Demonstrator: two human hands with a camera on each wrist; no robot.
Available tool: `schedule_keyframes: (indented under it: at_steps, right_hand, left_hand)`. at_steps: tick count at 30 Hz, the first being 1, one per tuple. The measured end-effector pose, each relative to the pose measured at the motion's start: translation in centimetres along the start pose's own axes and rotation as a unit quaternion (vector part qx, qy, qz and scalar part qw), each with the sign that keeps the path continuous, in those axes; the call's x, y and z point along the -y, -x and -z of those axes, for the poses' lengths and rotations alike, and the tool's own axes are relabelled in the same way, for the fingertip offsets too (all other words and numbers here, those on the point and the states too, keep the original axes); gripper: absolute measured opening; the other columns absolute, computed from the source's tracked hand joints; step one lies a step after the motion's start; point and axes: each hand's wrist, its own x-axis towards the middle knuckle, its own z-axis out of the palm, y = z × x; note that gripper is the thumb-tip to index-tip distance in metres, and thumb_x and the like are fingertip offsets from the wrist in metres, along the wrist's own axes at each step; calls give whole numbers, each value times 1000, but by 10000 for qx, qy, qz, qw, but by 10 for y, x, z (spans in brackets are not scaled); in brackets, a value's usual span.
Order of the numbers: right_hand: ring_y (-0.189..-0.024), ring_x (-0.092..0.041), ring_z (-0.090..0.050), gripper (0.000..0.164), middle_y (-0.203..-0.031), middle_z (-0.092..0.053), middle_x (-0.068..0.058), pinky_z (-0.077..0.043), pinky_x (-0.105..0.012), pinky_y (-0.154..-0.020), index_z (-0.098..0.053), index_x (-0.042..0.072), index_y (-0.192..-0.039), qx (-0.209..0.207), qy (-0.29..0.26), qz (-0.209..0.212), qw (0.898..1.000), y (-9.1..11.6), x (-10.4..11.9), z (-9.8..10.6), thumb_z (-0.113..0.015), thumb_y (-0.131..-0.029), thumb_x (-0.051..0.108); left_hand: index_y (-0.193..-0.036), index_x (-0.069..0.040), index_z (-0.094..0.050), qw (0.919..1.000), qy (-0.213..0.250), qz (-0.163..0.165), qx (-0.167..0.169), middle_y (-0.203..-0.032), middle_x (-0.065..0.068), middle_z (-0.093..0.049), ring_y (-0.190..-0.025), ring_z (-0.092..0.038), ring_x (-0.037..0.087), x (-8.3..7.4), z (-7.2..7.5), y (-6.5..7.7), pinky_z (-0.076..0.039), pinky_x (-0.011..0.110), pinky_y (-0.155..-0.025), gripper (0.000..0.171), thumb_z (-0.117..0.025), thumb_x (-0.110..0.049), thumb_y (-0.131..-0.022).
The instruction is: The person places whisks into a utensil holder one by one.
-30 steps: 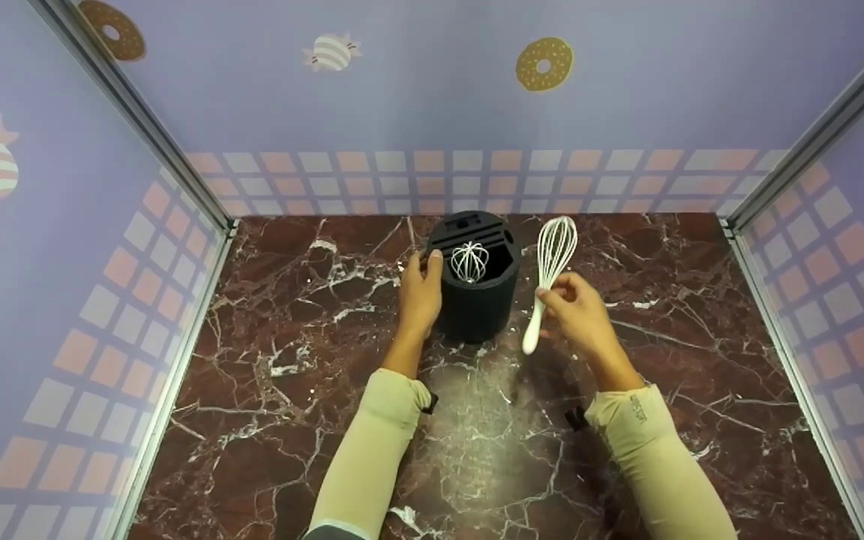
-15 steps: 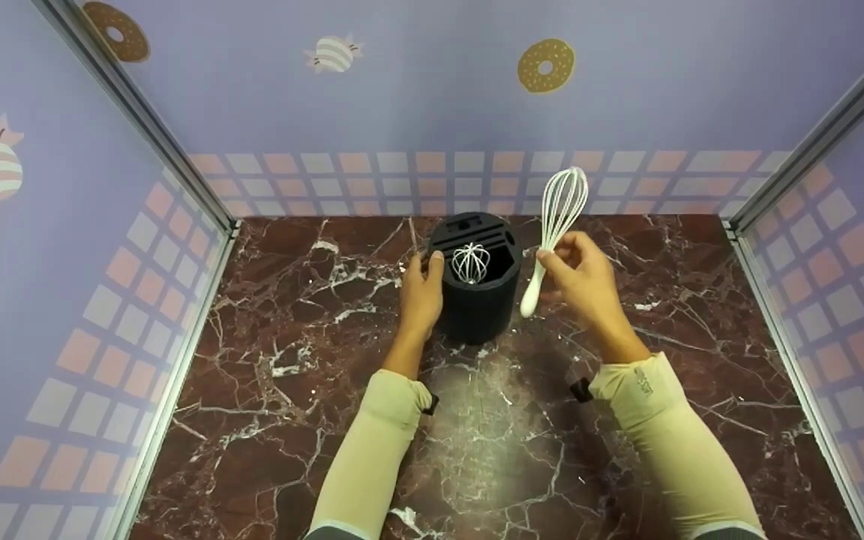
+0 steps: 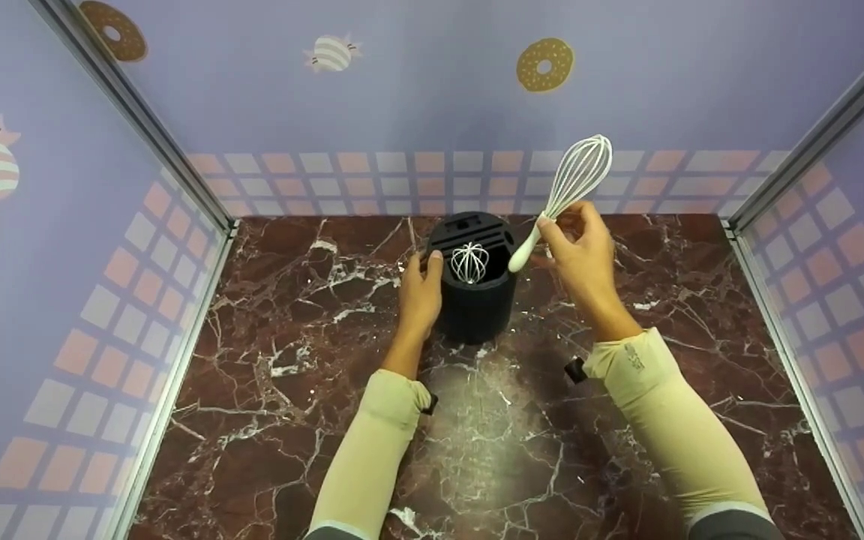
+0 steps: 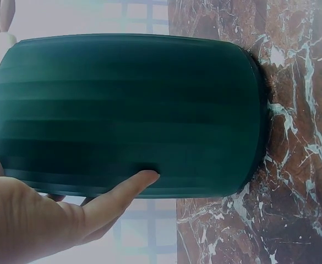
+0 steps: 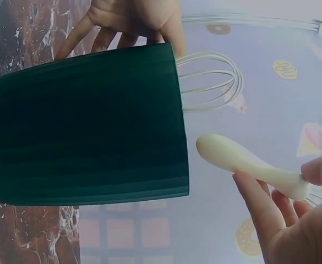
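A dark round utensil holder (image 3: 475,311) with a slotted top stands upright on the marble-look surface. My left hand (image 3: 421,294) holds its left side, with the thumb up at the rim; in the left wrist view one straight finger (image 4: 122,195) lies along the wall. Wire loops of a small whisk (image 3: 469,262) stick up from the holder. My right hand (image 3: 583,255) pinches a larger white whisk (image 3: 580,169) near where handle meets wires. That whisk tilts, loops up and right. Its handle end (image 5: 218,151) points at the rim, just outside the opening in the right wrist view.
The holder's top has several narrow slots, a small hole and a wide opening at the right front. Purple printed walls (image 3: 432,112) enclose the back and both sides, with metal strips (image 3: 732,221) at the corners. Brown marbled surface (image 3: 312,337) spreads around the holder.
My right hand has raised the larger whisk and tilted it further right, bringing its handle end up beside the holder's rim. The left hand and the holder have stayed in place.
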Motion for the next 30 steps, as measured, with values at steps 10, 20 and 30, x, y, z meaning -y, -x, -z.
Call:
schedule_keyframes:
  at_steps: [10,20,30]
  right_hand:
    - [-89,-21,-73,26,-106,-66,-11,-64,-41,-71,-57,5,-115,36,34,123,9999,-11,-12,-12,-71,-96,16]
    - [-95,-26,-72,32,-107,-65,-15,-64,-35,-70,-56,-3,-121,239,442,256,9984,-9,-29,-16,-70,-96,12]
    - [-85,-12,-71,40,-112,-71,-26,-62,-27,-65,-54,-4,-123,222,841,213,9960,0,-20,-15,-73,-89,4]
  left_hand:
    - [-148,-7,-50,9999,152,-64,-38,-145,17,-57,-133,-57,31,-1,0,1,-47,43,-111,56,-47,-45,-106]
    - [-149,-5,-48,9999,109,-41,-47,-147,19,-55,-134,-57,33,-1,0,1,-47,44,-111,58,-48,-45,-107]
    - [-150,-5,-47,10000,70,-23,-22,-148,19,-53,-135,-55,33,0,0,1,-47,44,-112,60,-47,-46,-106]
